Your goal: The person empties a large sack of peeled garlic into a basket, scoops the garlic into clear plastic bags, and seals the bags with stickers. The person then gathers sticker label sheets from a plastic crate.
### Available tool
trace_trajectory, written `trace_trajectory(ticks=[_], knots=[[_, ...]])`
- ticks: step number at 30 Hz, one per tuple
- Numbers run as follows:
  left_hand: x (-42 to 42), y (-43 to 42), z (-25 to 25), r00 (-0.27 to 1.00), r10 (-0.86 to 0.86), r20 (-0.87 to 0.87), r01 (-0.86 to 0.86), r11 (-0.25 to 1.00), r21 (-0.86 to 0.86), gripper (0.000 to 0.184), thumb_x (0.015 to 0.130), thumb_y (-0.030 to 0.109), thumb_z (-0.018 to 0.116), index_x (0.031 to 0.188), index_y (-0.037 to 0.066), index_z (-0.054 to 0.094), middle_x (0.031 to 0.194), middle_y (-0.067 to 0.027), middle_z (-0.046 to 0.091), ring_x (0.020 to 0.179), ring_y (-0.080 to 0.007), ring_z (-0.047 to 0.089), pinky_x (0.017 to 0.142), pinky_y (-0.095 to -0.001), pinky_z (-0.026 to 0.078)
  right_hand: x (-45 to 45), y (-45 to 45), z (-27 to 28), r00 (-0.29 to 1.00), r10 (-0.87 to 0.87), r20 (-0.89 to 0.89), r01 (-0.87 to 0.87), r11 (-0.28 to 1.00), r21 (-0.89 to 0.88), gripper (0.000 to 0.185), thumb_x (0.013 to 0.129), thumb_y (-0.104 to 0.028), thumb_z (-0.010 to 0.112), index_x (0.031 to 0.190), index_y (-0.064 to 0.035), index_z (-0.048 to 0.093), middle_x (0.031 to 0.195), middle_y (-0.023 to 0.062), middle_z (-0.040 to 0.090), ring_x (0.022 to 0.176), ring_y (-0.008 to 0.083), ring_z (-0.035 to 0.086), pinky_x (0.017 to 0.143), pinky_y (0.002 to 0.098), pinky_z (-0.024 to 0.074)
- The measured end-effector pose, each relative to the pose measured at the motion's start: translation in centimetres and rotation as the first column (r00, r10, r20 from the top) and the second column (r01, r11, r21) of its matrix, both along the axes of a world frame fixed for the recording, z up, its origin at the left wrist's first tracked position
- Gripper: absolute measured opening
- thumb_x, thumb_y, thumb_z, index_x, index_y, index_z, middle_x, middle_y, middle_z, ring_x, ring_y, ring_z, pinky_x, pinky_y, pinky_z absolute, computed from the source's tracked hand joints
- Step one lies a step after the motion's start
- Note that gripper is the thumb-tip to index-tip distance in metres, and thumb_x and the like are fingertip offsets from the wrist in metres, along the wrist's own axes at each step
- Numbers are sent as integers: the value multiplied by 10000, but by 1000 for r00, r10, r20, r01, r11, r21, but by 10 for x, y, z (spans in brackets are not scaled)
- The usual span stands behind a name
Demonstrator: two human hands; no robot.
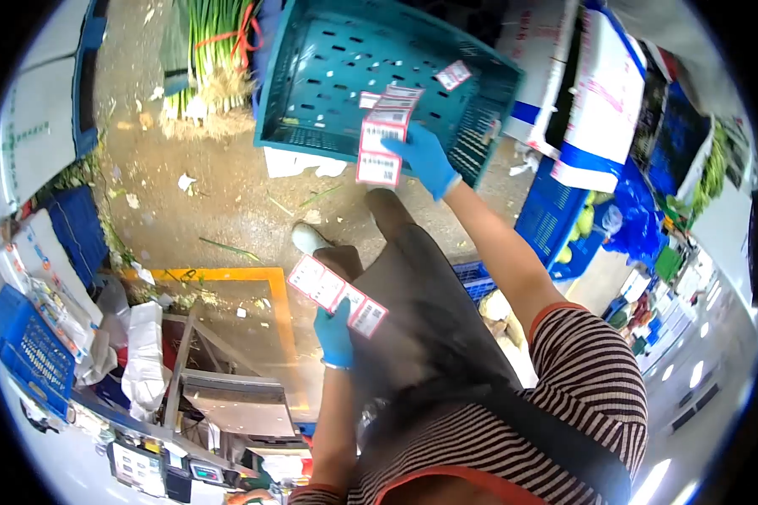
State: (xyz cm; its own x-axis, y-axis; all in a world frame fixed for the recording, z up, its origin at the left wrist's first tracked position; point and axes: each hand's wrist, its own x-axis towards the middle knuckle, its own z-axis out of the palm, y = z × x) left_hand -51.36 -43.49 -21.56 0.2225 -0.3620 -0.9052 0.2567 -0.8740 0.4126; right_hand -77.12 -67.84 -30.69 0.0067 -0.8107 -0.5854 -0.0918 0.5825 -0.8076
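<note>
My right hand (pixel 429 160), in a blue glove, holds a strip of red-bordered printed labels (pixel 385 135) over the near edge of a teal plastic crate (pixel 337 80). The strip hangs down between crate and floor. Inside the crate lies a single loose label (pixel 453 75). Lower down, my left hand (pixel 335 333), gloved too, has its fingers closed on a shorter label strip (pixel 337 295) in front of the dark apron (pixel 446 311).
Green onions (pixel 215 50) tied with red stand left of the crate. White cartons (pixel 606 101) and a blue basket (pixel 556 215) with green produce are at the right. A metal-framed stand (pixel 232 396) is at lower left, beside a yellow floor line (pixel 280 311).
</note>
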Motion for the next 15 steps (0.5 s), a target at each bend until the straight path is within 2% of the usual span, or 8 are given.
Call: trace_trajectory(ticks=[1,2,4,5,8,11,14,15], knots=[[-5,-4,9,998,17,-56,-19,999,-27,255,861,57,633,1096,-36,601,1017,-43,636,904,-111,578,802,-266,476,-14,13,39,995,-8,101,13,999,-41,458,867,-119,654,1291,-29,507,1170,55,602,1041,132,565,898,302,478],[-12,-16,27,998,-65,-11,64,993,-104,262,859,60,637,1100,-36,601,1021,-46,636,897,-111,579,802,-263,475,-29,21,78,996,25,91,-25,1000,-4,538,855,-96,659,1343,-30,444,1210,55,579,1072,139,557,919,307,475],[-25,-28,52,994,-91,-67,80,985,-151,274,859,22,622,1127,-28,588,1072,-52,631,925,-131,597,833,-273,476,-54,39,146,989,-20,146,19,1000,9,571,856,-96,657,1368,-32,413,1219,57,572,1085,138,553,921,309,475],[-30,-35,65,990,-123,-73,110,981,-162,270,861,20,621,1125,-26,592,1066,-51,634,922,-130,600,830,-273,477,-65,48,173,987,-17,159,17,1000,-2,520,855,-95,658,1329,-32,454,1197,54,583,1091,133,550,939,308,465],[-46,-47,104,976,-196,-98,172,962,-210,259,863,18,621,1119,-17,604,1049,-50,645,907,-128,607,819,-271,484,-92,81,249,955,-98,278,100,995,7,655,841,-68,666,1416,-43,353,1272,60,538,1124,132,531,954,306,451],[-61,-50,143,957,-246,-155,192,935,-298,241,868,30,620,1105,-10,617,1029,-54,655,879,-128,619,792,-264,501,-109,127,311,945,-133,299,158,985,-64,705,840,-62,665,1447,-53,307,1303,69,523,1148,140,518,973,306,434],[-64,-41,162,894,-437,-93,379,852,-362,229,871,48,621,1092,-10,621,1027,-60,657,882,-131,620,791,-261,504,-114,189,365,942,-205,266,249,958,-143,732,836,-62,669,1458,-52,283,1327,72,507,1177,148,501,985,307,421],[-62,-40,165,843,-532,-81,473,805,-358,230,876,64,617,1093,-10,619,1025,-61,658,877,-130,621,786,-260,500,-111,212,379,903,-289,319,347,927,-143,656,831,-73,686,1405,-38,371,1279,62,544,1146,144,524,965,310,435]])
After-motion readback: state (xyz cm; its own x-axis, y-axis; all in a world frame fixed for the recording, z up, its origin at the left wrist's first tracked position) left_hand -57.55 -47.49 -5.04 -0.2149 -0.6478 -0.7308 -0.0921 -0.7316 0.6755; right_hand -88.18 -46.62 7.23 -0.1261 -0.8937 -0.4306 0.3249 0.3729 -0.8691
